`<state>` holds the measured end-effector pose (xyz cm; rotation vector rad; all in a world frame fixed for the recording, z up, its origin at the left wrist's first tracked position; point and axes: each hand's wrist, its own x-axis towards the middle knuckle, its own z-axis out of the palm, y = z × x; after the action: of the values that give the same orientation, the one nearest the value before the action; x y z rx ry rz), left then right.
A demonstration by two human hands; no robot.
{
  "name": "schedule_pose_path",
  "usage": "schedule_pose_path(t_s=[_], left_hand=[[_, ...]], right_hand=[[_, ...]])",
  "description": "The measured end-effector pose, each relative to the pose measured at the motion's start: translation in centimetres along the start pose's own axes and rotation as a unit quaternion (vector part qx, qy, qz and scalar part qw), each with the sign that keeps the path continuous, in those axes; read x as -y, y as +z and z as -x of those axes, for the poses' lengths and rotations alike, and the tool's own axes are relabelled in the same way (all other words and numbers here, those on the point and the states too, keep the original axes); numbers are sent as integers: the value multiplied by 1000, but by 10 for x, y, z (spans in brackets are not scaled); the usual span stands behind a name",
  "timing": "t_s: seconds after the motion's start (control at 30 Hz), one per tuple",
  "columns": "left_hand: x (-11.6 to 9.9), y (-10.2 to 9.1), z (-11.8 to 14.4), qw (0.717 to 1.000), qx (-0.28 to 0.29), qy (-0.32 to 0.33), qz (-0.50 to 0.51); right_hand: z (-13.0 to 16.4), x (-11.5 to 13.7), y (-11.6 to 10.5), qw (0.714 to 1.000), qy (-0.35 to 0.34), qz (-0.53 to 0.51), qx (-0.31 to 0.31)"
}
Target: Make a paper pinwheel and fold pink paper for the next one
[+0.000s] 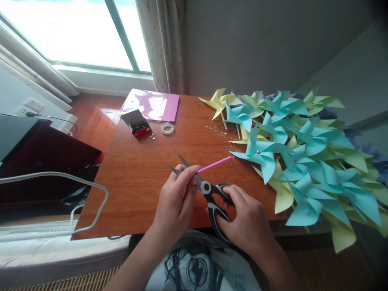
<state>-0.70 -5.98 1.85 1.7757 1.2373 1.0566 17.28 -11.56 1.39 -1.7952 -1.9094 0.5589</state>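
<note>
My left hand (177, 198) is closed in a pinch on a pink straw (215, 164), which points up to the right toward the pinwheels. In my right hand (247, 216) are black-and-white scissors (205, 187), with my fingers through the handles. Their blades are parted and reach behind my left fingers; whether they touch the straw there is hidden. Close to the straw's far end lies a blue paper pinwheel (257, 152), the front one of a large heap of blue, yellow and green pinwheels.
On the wooden table (130, 198) are a small open red box (141, 130) of metal pieces, a white tape roll (167, 128) and a pink paper pack (154, 106). Tiny bits (220, 130) lie scattered beside the pinwheels. A white metal frame (104, 202) stands at the left edge.
</note>
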Motion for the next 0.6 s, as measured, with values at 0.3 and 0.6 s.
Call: schedule_pose_path(t_s=[0.3, 0.6], left_hand=[[4, 3, 0, 997, -14, -32, 68], [9, 5, -2, 994, -18, -37, 98]], right_hand=[[-5, 12, 2, 1000, -1, 24, -6], [-5, 11, 5, 995, -29, 75, -51]])
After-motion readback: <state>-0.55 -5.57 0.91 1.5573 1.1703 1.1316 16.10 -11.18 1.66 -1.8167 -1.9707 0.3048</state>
